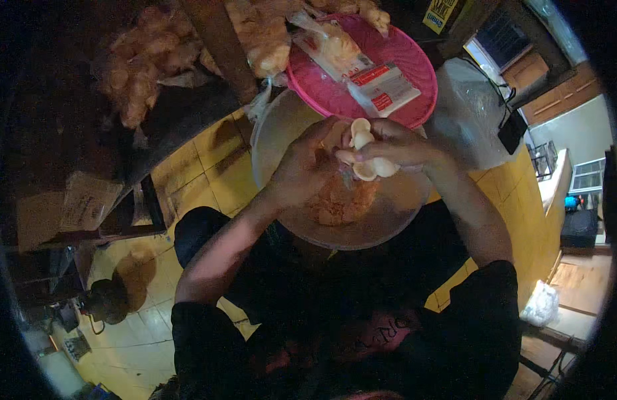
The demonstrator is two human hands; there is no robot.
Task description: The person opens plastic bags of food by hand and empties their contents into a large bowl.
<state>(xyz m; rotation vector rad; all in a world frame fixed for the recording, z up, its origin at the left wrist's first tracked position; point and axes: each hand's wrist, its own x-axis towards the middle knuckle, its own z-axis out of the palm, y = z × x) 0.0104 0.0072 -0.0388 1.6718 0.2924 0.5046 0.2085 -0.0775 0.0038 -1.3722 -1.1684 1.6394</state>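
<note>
Several cream-coloured, hollow, cup-shaped pieces (383, 167) are bunched in my right hand (407, 147), its fingers curled round them. Close against them is my left hand (302, 163), fingers bent inward; what they grip is in shadow, though a bit of clear plastic (348, 179) shows just below. Both hands are above a big round translucent basin (352, 245). In its bottom lies an orange-brown heap (342, 203), too dim to name.
A pink ribbed tray (422, 87) at the basin's far rim bears clear packets with a red-and-white label (385, 87). Bags of peach-coloured round pieces (145, 57) fill the far left. A large clear plastic bag (465, 113) stands right of the basin, on yellow floor tiles (202, 167).
</note>
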